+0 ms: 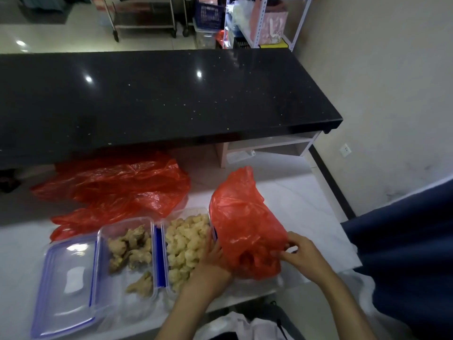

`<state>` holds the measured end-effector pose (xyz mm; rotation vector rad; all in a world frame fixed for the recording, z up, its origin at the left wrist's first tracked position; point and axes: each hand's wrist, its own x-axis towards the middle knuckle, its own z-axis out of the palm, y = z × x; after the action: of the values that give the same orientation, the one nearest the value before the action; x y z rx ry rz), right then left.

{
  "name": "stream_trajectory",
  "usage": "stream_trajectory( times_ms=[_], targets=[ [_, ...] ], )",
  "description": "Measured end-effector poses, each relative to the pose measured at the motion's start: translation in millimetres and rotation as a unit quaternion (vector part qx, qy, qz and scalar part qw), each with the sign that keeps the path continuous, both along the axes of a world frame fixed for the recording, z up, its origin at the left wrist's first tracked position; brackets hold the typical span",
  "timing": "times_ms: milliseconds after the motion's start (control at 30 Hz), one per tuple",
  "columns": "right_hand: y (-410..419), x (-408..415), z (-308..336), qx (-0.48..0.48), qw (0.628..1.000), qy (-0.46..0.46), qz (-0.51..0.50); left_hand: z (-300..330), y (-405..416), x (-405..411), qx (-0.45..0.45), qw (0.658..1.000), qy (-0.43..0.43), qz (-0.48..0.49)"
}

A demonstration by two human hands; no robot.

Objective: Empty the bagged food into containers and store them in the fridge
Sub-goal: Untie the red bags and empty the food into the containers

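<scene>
A red plastic bag point(241, 217) stands on the white counter point(306, 217), partly over the right-hand clear container point(169, 217), which is full of pale chunky food point(186, 241). My right hand point(302, 256) pinches the bag's lower edge. My left hand point(213, 263) rests against the bag's left side above that container; its fingertips are hidden behind the bag. To the left sits a second clear container point(104, 231) holding ginger roots point(130, 244). A blue-rimmed lid point(66, 283) lies left of it.
Crumpled empty red bags point(115, 187) lie behind the containers. A raised black stone countertop point(159, 99) runs along the back. Dark blue fabric point(404, 253) is at the right. Shelving and carts stand on the floor beyond.
</scene>
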<state>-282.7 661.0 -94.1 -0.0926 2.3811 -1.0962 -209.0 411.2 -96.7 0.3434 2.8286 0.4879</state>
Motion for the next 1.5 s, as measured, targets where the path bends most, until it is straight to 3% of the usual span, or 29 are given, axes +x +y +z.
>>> stream_trajectory(
  times_ms=[67,233,300,467,600,667,733,833,900,967,1167,1367,1500],
  targets=[
    [-2,-1,2,0.01,0.999,0.04,-0.009,-5,0,-5,0.028,0.993,0.112,0.004],
    [-17,-3,19,-0.036,0.994,0.088,-0.052,2,-11,-23,0.047,0.984,0.173,-0.003],
    [-22,-6,26,-0.079,0.987,0.098,-0.101,15,-15,-23,0.074,0.977,0.196,0.042],
    [-33,-8,30,-0.128,0.968,0.05,-0.211,19,-15,-21,0.21,0.932,0.153,0.252],
    [-40,-2,18,-0.172,0.943,-0.019,-0.283,23,-7,-6,0.316,0.886,0.131,0.312],
    [-41,-1,13,-0.195,0.925,-0.05,-0.322,30,-1,4,0.408,0.868,0.099,0.264],
    [-44,-3,10,-0.236,0.901,-0.077,-0.356,30,2,11,0.403,0.898,0.089,0.156],
    [-50,-4,15,-0.315,0.863,-0.107,-0.379,14,6,9,0.247,0.962,0.103,0.051],
    [-52,0,20,-0.331,0.867,-0.105,-0.357,6,10,7,0.156,0.98,0.102,0.076],
    [-47,7,20,-0.297,0.904,-0.061,-0.301,0,13,5,0.118,0.98,0.092,0.129],
    [-21,18,7,-0.14,0.985,0.059,-0.077,-8,13,-8,0.133,0.964,0.104,0.208],
    [-15,13,8,-0.118,0.984,0.113,-0.065,-3,17,-11,0.209,0.955,0.1,0.188],
    [-19,12,20,-0.175,0.977,0.11,-0.045,7,14,-7,0.274,0.934,0.145,0.18]
  ],
)
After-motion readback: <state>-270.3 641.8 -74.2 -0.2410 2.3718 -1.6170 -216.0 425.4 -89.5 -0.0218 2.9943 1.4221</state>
